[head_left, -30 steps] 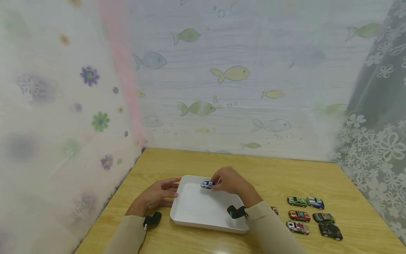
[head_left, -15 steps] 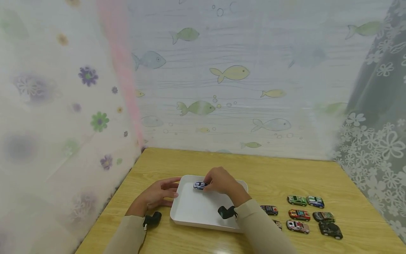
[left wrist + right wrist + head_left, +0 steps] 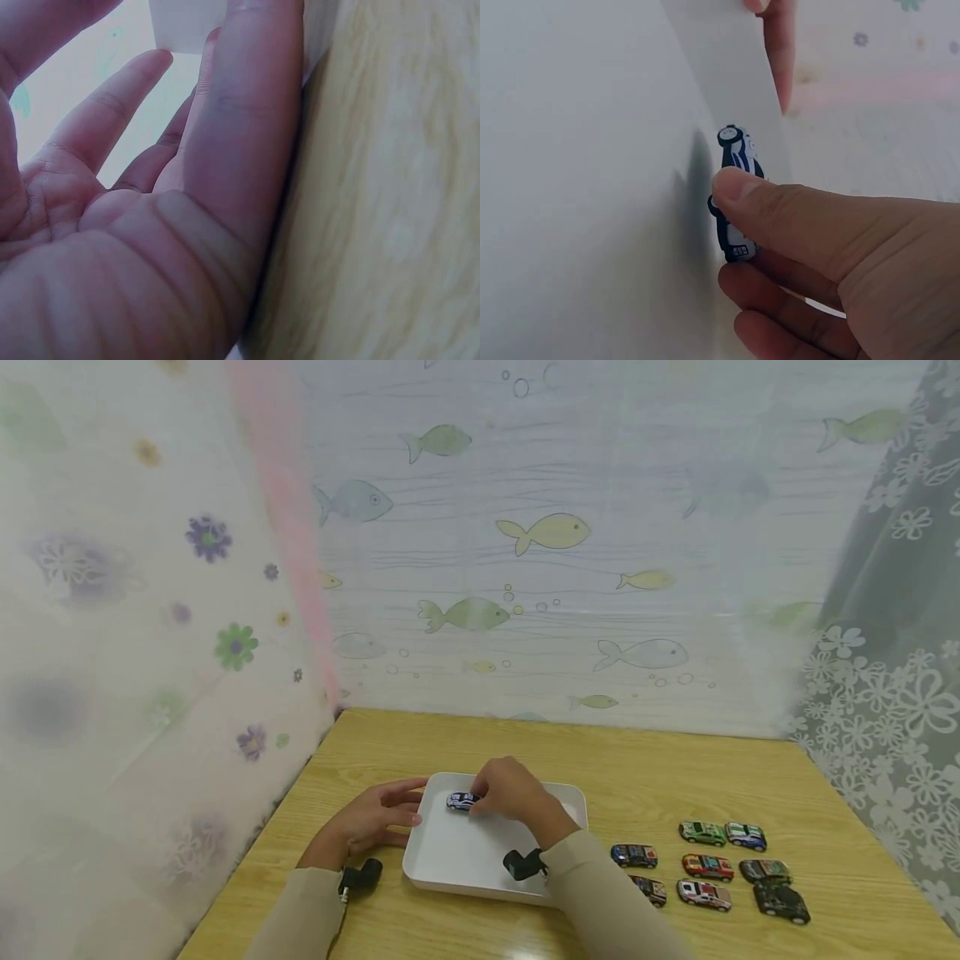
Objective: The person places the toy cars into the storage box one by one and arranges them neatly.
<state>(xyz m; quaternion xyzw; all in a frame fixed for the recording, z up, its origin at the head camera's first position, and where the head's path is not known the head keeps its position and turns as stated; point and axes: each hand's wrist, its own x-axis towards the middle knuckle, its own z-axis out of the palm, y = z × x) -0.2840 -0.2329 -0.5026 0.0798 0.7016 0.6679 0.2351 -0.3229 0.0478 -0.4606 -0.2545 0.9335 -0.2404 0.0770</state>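
A white tray lies on the wooden table. My right hand pinches a small white and blue toy car at the tray's far left corner. In the right wrist view the thumb lies on the car, which sits close against the tray wall. My left hand rests against the tray's left rim with straight fingers. The left wrist view shows its palm and fingers lying along the table by the tray's corner.
Several toy cars stand in rows on the table at the right, among them a green one and a black one. Patterned curtains close off the table on the left, back and right.
My right hand has carried the toy car leftwards across the tray to its far left corner. More cars show at the right now. The left hand has stayed put.
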